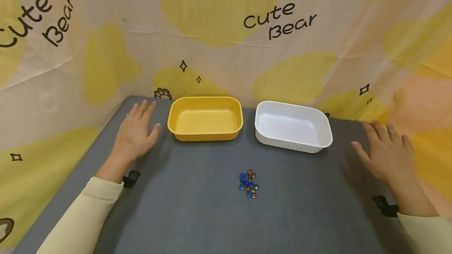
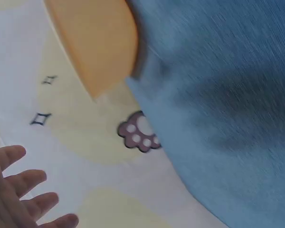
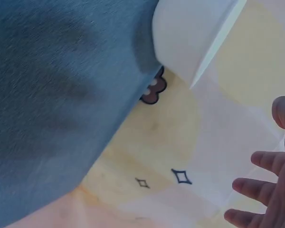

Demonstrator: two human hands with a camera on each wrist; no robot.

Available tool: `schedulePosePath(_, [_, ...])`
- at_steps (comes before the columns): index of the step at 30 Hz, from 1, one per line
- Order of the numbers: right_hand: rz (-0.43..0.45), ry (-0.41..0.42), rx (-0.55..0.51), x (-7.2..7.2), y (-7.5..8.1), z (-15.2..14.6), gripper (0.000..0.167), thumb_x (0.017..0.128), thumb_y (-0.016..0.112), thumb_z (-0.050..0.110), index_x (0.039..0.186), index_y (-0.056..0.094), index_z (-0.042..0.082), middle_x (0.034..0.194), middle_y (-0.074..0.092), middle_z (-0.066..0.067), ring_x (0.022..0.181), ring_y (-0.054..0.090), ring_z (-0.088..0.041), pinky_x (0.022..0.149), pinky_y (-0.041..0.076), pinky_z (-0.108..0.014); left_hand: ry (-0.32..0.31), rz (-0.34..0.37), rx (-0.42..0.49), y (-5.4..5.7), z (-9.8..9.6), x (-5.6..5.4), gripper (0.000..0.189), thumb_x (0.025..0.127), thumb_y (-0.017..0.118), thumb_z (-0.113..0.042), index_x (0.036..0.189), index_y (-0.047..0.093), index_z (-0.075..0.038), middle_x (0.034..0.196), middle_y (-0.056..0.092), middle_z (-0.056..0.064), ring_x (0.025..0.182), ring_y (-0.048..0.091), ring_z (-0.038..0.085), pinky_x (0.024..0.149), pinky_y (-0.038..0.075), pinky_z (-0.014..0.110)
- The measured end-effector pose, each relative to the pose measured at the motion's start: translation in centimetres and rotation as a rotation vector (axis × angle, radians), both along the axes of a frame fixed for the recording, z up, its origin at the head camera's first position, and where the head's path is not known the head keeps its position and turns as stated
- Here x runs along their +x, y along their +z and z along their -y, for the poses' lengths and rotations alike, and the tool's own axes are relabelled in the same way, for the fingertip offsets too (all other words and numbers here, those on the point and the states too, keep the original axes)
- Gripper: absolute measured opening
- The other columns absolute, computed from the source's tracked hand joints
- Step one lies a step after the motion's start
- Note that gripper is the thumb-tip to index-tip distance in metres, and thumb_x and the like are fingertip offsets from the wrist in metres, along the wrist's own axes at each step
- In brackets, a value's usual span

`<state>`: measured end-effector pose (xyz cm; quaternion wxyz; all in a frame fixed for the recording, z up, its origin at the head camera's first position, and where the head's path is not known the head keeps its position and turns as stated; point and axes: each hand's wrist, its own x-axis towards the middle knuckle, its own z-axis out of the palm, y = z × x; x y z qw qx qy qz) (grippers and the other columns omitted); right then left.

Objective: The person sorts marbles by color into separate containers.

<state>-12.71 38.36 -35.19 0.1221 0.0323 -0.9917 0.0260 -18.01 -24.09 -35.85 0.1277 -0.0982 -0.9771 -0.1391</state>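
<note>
Blue, orange and clear-looking round shiny marbles (image 1: 247, 183) sit in one small bunch on the flat grey table (image 1: 197, 203), nearer to the person than the two tubs and in line with the gap between them. Nothing looks done with them: every marble that shows is in that bunch, outside both tubs, and no hand touches one, so all the handling seems left to do. Each marble is like a ball, so it has no front and no long way. The bunch is a little longer going away from the person than going side to side. The yellow, round-cornered, plastic-looking tub (image 1: 205, 137) has its hollow side up, and its long way goes left to right. The white, round-cornered, plastic-looking tub (image 1: 287, 144) does too, but its right end turns nearer to the person. The left hand (image 1: 135, 130) is just beside the yellow tub, fingers stretched out, holding nothing. The right hand (image 1: 387, 156) is off to the white tub's right, fingers spread and mostly straight, also holding nothing.
</note>
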Motion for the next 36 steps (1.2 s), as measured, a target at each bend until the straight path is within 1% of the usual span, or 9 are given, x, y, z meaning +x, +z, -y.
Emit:
schedulePosePath(4, [-0.073,0.047,0.017,-0.3,0.6,1.4,0.056,0.096,0.052,0.038,0.142,0.039,0.008,0.137,0.044,-0.027,0.121,0.036,-0.053,0.095,0.024,-0.07,-0.048,-0.023,0.072,0.5,-1.4,0.5,0.065,0.096,0.05,-0.032,0.153,0.027,-0.012,0.152,0.032,0.024,0.138,0.029,0.05,0.104,0.029,0.067])
schedulePosePath(9, [-0.205,0.17,-0.037,-1.3,0.5,3.1,0.042,0.088,0.064,0.024,0.125,0.056,0.005,0.123,0.057,-0.025,0.109,0.05,-0.05,0.086,0.037,-0.066,-0.082,-0.061,0.164,0.6,-3.2,1.3,0.062,0.093,0.056,-0.029,0.148,0.036,-0.009,0.144,0.044,0.022,0.13,0.039,0.046,0.1,0.036,0.063])
schedulePosePath(12, [-0.251,0.227,-0.079,-1.9,0.2,4.1,0.038,0.084,0.067,0.018,0.119,0.061,0.005,0.117,0.062,-0.024,0.104,0.054,-0.048,0.079,0.04,-0.064,-0.103,-0.063,0.212,0.5,-4.3,1.7,0.059,0.092,0.058,-0.028,0.144,0.041,-0.005,0.141,0.048,0.021,0.129,0.043,0.044,0.1,0.038,0.061])
schedulePosePath(15, [-0.228,0.245,-0.118,-2.4,0.0,5.2,0.035,0.085,0.066,0.017,0.119,0.062,0.007,0.117,0.063,-0.023,0.103,0.056,-0.046,0.075,0.04,-0.063,-0.116,-0.032,0.249,0.4,-5.5,2.2,0.057,0.092,0.059,-0.029,0.142,0.043,-0.005,0.14,0.049,0.018,0.129,0.044,0.04,0.1,0.04,0.058])
schedulePosePath(19, [-0.164,0.248,-0.171,-2.9,-0.2,6.6,0.032,0.088,0.063,0.018,0.118,0.063,0.008,0.118,0.062,-0.023,0.105,0.055,-0.045,0.079,0.04,-0.063,-0.133,0.012,0.282,0.6,-7.1,2.8,0.055,0.093,0.058,-0.032,0.141,0.044,-0.009,0.139,0.051,0.012,0.127,0.047,0.033,0.097,0.044,0.055])
schedulePosePath(25, [-0.104,0.267,-0.232,-3.6,-1.3,8.2,0.029,0.09,0.063,0.019,0.117,0.064,0.009,0.113,0.065,-0.017,0.1,0.057,-0.04,0.078,0.044,-0.058,-0.184,0.05,0.352,0.5,-9.1,3.1,0.051,0.094,0.059,-0.032,0.139,0.046,-0.012,0.132,0.056,0.008,0.12,0.054,0.027,0.093,0.047,0.05])
schedulePosePath(29, [-0.073,0.294,-0.259,-4.1,-2.3,9.3,0.027,0.091,0.063,0.02,0.115,0.065,0.008,0.11,0.067,-0.014,0.096,0.06,-0.035,0.077,0.046,-0.053,-0.215,0.08,0.418,0.0,-10.2,3.3,0.047,0.094,0.06,-0.031,0.137,0.048,-0.015,0.126,0.06,0.005,0.115,0.058,0.025,0.092,0.05,0.046])
schedulePosePath(33, [-0.045,0.308,-0.284,-4.2,-3.4,10.3,0.025,0.091,0.063,0.02,0.113,0.067,0.01,0.103,0.068,-0.011,0.094,0.061,-0.031,0.075,0.048,-0.05,-0.238,0.108,0.462,-0.8,-11.2,3.6,0.044,0.094,0.06,-0.031,0.135,0.05,-0.016,0.121,0.063,0.005,0.111,0.062,0.023,0.088,0.051,0.045])
schedulePosePath(36, [-0.046,0.319,-0.287,-4.3,-4.0,10.7,0.024,0.09,0.064,0.02,0.111,0.067,0.011,0.098,0.068,-0.009,0.092,0.061,-0.029,0.074,0.048,-0.048,-0.254,0.118,0.475,-1.4,-11.9,3.6,0.043,0.093,0.061,-0.031,0.133,0.052,-0.017,0.118,0.065,0.004,0.107,0.065,0.022,0.086,0.052,0.043])
